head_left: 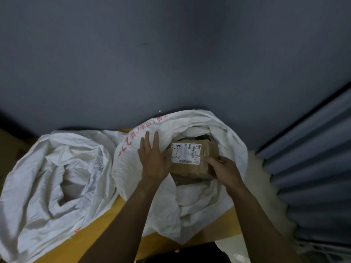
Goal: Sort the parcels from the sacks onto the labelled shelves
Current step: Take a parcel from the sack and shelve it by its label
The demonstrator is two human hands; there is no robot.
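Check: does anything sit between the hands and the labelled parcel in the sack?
Nothing visible does. The left hand lies against the left edge of the parcel; the right hand grips its near right corner. The rolled rim of the sack rings the parcel; no shelves are in view.

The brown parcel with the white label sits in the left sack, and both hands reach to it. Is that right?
Not quite. The head view shows the brown parcel in the right sack, the one with red print, not the left sack. Both the left hand and the right hand do reach to it.
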